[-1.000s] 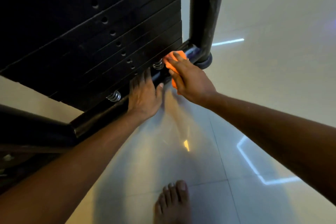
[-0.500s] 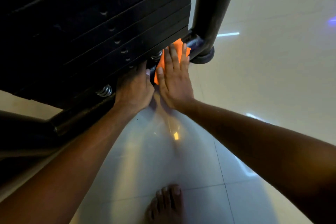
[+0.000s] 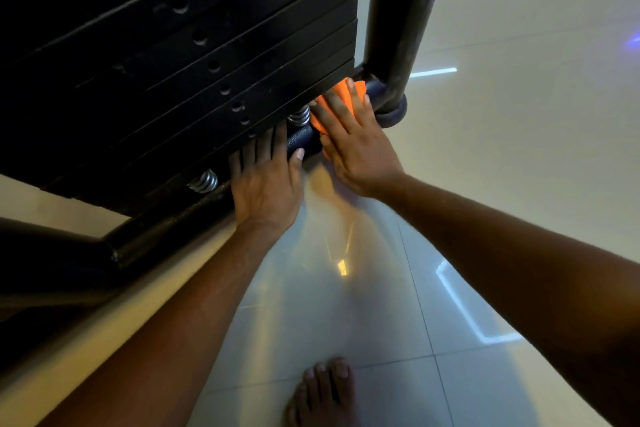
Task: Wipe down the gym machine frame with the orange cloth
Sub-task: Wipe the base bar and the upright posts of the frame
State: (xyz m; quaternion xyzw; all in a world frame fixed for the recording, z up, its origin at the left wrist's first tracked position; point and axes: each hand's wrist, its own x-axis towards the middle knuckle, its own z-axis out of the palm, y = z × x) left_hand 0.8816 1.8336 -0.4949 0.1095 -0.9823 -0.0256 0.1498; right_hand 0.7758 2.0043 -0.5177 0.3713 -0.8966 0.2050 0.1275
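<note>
The black gym machine frame has a low base bar [image 3: 173, 229] running along the floor to an upright post [image 3: 401, 10]. My right hand [image 3: 356, 142] presses the orange cloth [image 3: 341, 94] flat against the base bar close to the post, fingers straight over the cloth. My left hand [image 3: 265, 180] rests flat on the same bar just to the left, fingers reaching under the weight stack. Most of the cloth is hidden beneath my right hand.
The black weight stack [image 3: 173, 62] hangs just above the bar, with two metal springs [image 3: 202, 181] below it. The post ends in a round foot [image 3: 391, 113]. Glossy tiled floor [image 3: 519, 184] spreads to the right. My bare foot [image 3: 322, 392] stands at the bottom.
My right hand went from gripping the cloth at the post to pressing it flat, then stayed near the post. My left hand stayed on the bar.
</note>
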